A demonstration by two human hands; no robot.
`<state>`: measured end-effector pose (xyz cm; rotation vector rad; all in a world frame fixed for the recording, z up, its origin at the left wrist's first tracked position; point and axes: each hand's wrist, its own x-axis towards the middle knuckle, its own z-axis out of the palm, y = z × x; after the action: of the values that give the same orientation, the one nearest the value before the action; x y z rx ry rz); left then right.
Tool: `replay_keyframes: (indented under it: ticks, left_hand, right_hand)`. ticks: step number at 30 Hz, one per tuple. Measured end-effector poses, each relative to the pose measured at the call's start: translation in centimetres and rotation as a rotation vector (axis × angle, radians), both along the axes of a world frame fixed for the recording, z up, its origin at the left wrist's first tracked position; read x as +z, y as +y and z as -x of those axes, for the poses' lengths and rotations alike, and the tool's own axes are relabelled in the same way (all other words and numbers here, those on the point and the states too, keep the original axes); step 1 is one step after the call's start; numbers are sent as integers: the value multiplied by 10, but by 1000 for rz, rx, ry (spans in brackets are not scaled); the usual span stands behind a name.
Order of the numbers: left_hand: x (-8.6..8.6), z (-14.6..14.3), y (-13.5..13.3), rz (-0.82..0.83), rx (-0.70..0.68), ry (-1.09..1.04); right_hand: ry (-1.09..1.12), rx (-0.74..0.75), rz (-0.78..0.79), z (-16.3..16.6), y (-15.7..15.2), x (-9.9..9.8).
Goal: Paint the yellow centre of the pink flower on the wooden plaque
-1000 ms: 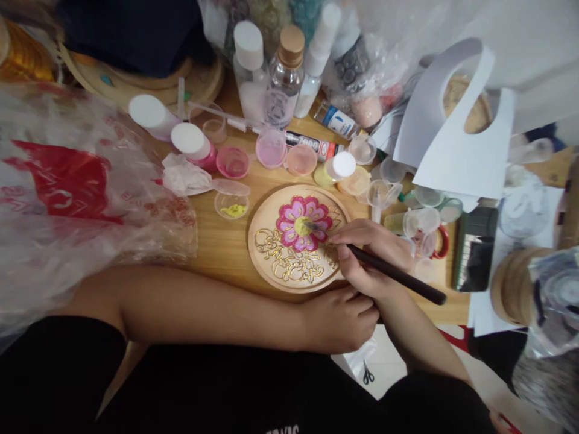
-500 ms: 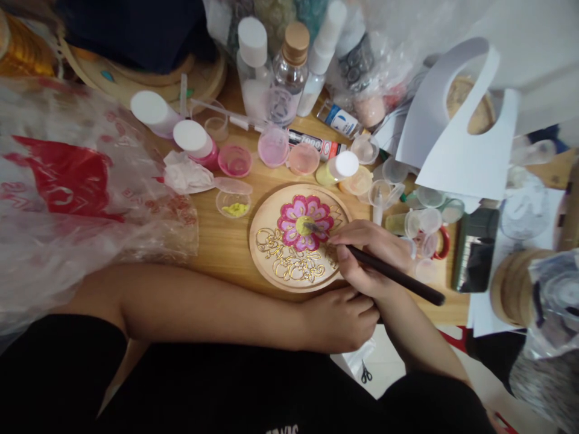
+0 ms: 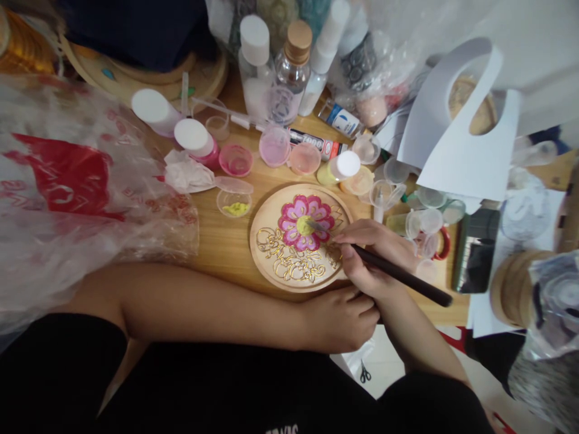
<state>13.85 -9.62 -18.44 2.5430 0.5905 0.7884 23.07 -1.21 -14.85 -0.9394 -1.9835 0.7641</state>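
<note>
My right hand (image 3: 377,256) pinches a paintbrush (image 3: 402,274) with a thick dark handle. Its bristles touch or hover just over the yellow centre of a painted flower (image 3: 301,208) with pink petals and magenta edges. The flower is on a round wooden plate (image 3: 266,211), above unpainted gold-outlined swirls (image 3: 298,268). Curled at the table's front edge, my left hand (image 3: 341,319) is closed below the plate and against my right wrist; what its fingers hold, if anything, is hidden. Left of the plate, a small clear cup (image 3: 233,205) contains yellow paint.
Cups of magenta (image 3: 235,160), pink (image 3: 274,146) and peach (image 3: 304,158) paint line the back of the table. Behind stand capped bottles (image 3: 256,66). A plastic bag (image 3: 104,205) covers the left side. Stacked small cups (image 3: 425,223) and a phone (image 3: 477,259) lie at right.
The brush handle's end has swung slightly right, and my right hand has shifted a little right with it. The bristles stay at the flower's centre. My left hand keeps its place.
</note>
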Motion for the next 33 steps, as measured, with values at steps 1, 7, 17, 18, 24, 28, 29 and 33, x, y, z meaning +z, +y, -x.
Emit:
replay_keyframes:
  ticks: [1, 7, 17, 18, 24, 28, 29, 33]
  left_hand:
    - [0, 0, 0, 5, -3, 2]
    - [1, 0, 0, 7, -14, 13]
    - [0, 0, 0, -7, 6, -2]
    - [0, 0, 0, -6, 7, 1]
    - [2, 1, 2, -21, -11, 35]
    - [2, 1, 1, -24, 6, 33]
    - [2, 1, 1, -21, 9, 29]
    - [0, 0, 0, -5, 21, -4]
  right_hand:
    - [-4, 13, 5, 0, 0, 0]
    - [-56, 24, -21, 1, 1, 0]
    - [-23, -29, -6, 0, 0, -2]
    - [-19, -31, -15, 1, 0, -1]
    - [-19, -44, -18, 2, 1, 0]
    - [-42, -15, -11, 0, 0, -1]
    - [-46, -6, -12, 0, 0, -2]
    - [-30, 13, -22, 1, 1, -1]
